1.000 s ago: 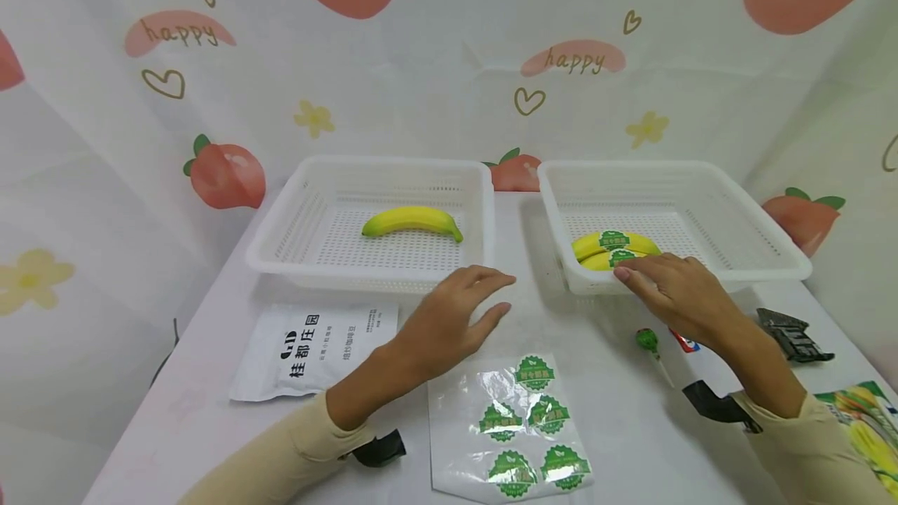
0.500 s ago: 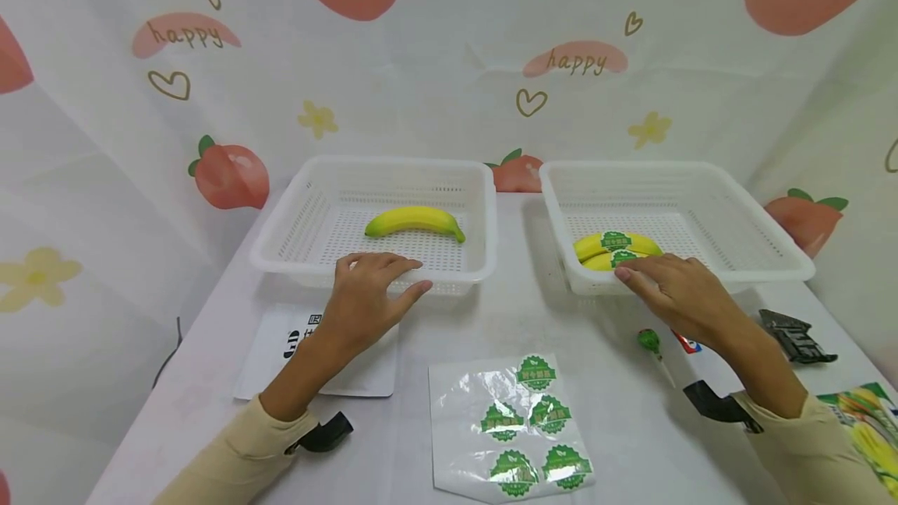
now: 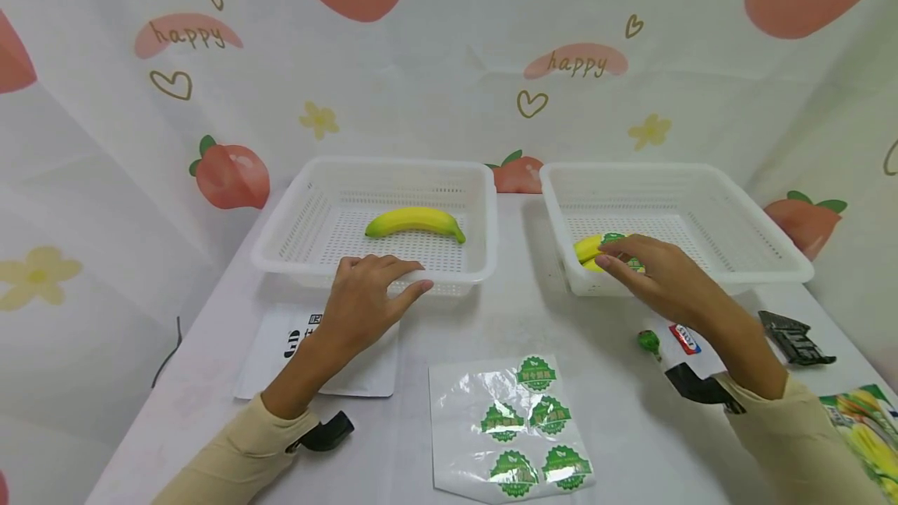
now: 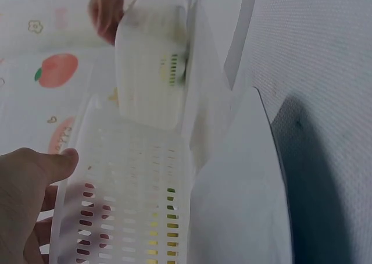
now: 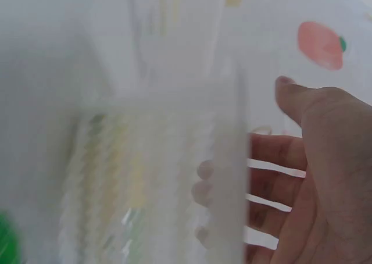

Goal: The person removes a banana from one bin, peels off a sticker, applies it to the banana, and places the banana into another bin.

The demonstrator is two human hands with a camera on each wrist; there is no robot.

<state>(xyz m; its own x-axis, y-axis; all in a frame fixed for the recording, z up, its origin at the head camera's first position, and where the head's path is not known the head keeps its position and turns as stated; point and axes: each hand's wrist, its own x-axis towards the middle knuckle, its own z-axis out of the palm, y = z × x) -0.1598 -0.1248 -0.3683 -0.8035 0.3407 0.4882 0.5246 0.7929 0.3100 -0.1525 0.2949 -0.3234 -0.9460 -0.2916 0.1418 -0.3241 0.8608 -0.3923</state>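
Observation:
My left hand (image 3: 367, 302) lies at the near rim of the left white basket (image 3: 270, 265). In the left wrist view its straight thumb is at the rim, with the fingers partly behind the wall. A single yellow banana (image 3: 414, 220) lies in that basket beyond the hand. My right hand (image 3: 662, 275) reaches over the near rim of the right white basket (image 3: 765, 271), close above two bananas (image 3: 588, 248) with green stickers, and partly hides them. In the right wrist view, the right thumb (image 5: 296, 98) stands apart from the fingers, whose tips show through the basket wall.
A clear sheet with several green round stickers (image 3: 536, 415) lies between the arms. Under my left arm is a white printed pouch (image 3: 365, 369). Near the right arm are a green lollipop (image 3: 648, 341), a small red-blue packet (image 3: 685, 339), a black wrapper (image 3: 796, 337) and a colourful packet (image 3: 866, 419).
My left hand has moved left from between the baskets to the left basket's near rim, then stayed. My right hand has just shifted left and inward over the stickered bananas.

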